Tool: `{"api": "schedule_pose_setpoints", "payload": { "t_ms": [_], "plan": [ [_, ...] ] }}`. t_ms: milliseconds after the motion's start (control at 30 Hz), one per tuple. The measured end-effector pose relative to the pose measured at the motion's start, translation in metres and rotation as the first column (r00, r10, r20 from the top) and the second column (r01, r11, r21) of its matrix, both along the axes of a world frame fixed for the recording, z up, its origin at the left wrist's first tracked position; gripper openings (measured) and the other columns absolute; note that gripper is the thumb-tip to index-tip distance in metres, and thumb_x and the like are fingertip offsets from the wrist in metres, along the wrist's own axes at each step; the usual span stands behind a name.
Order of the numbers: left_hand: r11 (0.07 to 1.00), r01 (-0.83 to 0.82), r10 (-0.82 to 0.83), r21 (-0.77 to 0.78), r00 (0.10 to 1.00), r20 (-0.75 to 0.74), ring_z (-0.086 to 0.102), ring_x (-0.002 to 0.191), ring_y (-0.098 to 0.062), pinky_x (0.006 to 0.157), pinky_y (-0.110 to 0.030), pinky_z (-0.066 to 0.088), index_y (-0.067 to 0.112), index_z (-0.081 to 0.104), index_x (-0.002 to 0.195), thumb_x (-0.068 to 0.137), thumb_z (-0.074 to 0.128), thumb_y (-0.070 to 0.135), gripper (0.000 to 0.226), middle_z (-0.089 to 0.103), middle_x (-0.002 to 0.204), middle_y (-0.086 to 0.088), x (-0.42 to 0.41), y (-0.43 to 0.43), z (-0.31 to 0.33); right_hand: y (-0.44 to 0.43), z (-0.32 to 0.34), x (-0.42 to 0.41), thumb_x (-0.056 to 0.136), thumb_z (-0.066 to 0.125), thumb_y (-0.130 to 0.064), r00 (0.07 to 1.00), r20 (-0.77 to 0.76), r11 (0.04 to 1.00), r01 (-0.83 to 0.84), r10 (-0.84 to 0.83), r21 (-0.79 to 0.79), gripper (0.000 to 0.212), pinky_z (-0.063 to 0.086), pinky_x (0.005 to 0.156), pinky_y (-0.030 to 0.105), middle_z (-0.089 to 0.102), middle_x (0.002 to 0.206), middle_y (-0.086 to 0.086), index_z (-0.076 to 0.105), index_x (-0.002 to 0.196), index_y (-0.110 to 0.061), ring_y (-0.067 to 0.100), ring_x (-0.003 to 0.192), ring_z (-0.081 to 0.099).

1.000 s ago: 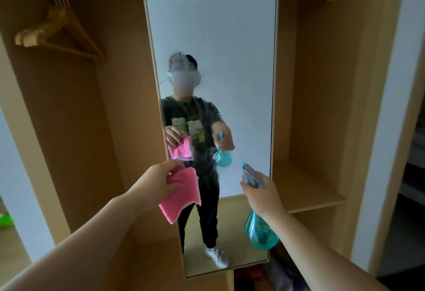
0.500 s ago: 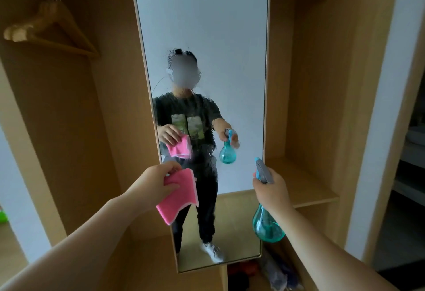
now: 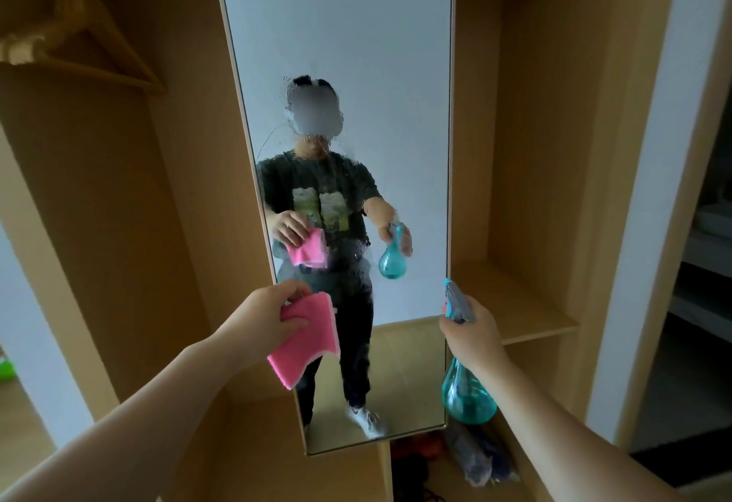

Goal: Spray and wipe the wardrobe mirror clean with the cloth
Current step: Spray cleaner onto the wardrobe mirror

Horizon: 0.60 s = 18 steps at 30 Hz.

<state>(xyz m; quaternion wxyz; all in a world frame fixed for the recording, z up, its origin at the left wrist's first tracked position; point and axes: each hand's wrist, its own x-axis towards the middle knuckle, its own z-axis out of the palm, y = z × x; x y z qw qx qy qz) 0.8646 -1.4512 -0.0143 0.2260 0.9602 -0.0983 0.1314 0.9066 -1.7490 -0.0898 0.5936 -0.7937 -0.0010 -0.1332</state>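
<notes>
Both hands are raised before the tall rectangular mirror (image 3: 336, 45) with its thin gold frame, which stands upright in the middle of the light wooden wardrobe (image 3: 527, 145). From my feed, the left hand (image 3: 259, 319) pinches the pink square cloth (image 3: 309, 343) by its upper corner, thumb on the front, and the cloth hangs down over the mirror's lower left edge; I cannot tell whether it touches the glass. The right hand (image 3: 473, 337) is wrapped round the neck of the teal translucent plastic spray bottle (image 3: 467, 398), whose grey and blue nozzle points up toward the mirror's lower right edge and whose round body hangs below the fist. A patch of fine spray droplets (image 3: 340, 192) covers the middle of the glass, blurring the reflected person there. A wooden coat hanger (image 3: 79, 49) hangs from the rail at upper left, and a wooden shelf (image 3: 515, 303) sits just right of the mirror.
</notes>
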Motion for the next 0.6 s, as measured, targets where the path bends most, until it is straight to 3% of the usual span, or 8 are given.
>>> {"api": "schedule_pose_setpoints", "payload": {
  "t_ms": [200,367,600],
  "plan": [
    [1.000,-0.018,0.017,-0.003,0.997,-0.079,0.060,0.089,-0.007,0.073,-0.023,0.055,0.033,0.054,0.119,0.090,0.062,0.017,0.033,0.061,0.101,0.014,-0.005,0.008,-0.029,0.001,-0.031,-0.006,0.089,0.057,-0.007,0.997,-0.076,1.000,-0.024,0.024,-0.003,0.011,0.038,0.050,0.024,0.048,0.068,0.002,0.056,0.093,-0.018,0.014,0.053,0.046],
    [1.000,-0.009,0.009,0.001,0.993,-0.115,0.059,0.090,-0.008,0.073,-0.022,0.053,0.031,0.054,0.120,0.091,0.061,0.018,0.032,0.060,0.102,0.014,-0.008,0.007,-0.052,0.005,-0.056,-0.007,0.088,0.057,-0.007,0.994,-0.109,1.000,-0.011,0.009,-0.013,0.003,0.037,0.052,0.026,0.048,0.065,0.004,0.057,0.091,-0.006,0.016,0.054,0.046],
    [0.999,-0.003,-0.003,-0.035,0.987,-0.162,0.057,0.086,-0.001,0.068,-0.015,0.048,0.031,0.056,0.118,0.090,0.063,0.017,0.032,0.059,0.096,0.019,-0.010,0.008,-0.084,0.009,-0.082,-0.009,0.092,0.055,-0.012,0.984,-0.173,0.998,0.049,-0.042,0.036,0.013,0.039,0.048,0.020,0.056,0.071,0.005,0.060,0.103,-0.018,0.017,0.056,0.051]
  ]
}}
